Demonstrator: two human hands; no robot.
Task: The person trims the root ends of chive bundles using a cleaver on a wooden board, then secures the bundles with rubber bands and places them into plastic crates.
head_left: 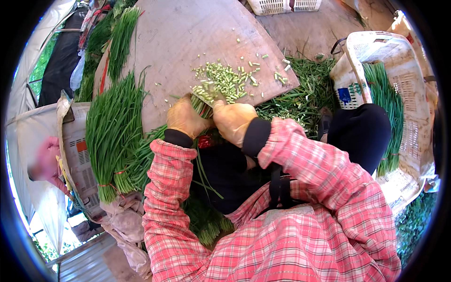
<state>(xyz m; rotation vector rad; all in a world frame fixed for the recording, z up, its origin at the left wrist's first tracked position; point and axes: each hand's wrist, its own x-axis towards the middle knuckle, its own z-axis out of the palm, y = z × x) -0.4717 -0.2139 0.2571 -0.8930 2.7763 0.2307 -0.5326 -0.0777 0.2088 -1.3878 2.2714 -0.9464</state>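
Observation:
My left hand (185, 116), in a yellowish glove, is closed around a bunch of green chive-like stalks (203, 109) at the near edge of a wooden board (188, 33). The stalks' pale cut ends lie on the board. Beside it, my right hand (233, 121), also gloved, is closed with its thumb side against the stalk ends. A thin edge seems to show there, but what this hand grips is mostly hidden. Just beyond both hands lies a loose pile of short cut stalk pieces (228, 77).
Tied green bundles (115, 122) lie along the left side. Green trimmings (310, 77) heap up right of the board. At the right a white plastic crate (413, 94) holds more bundles; another crate (282, 5) stands at the far edge. A person in pink (48, 155) is far left.

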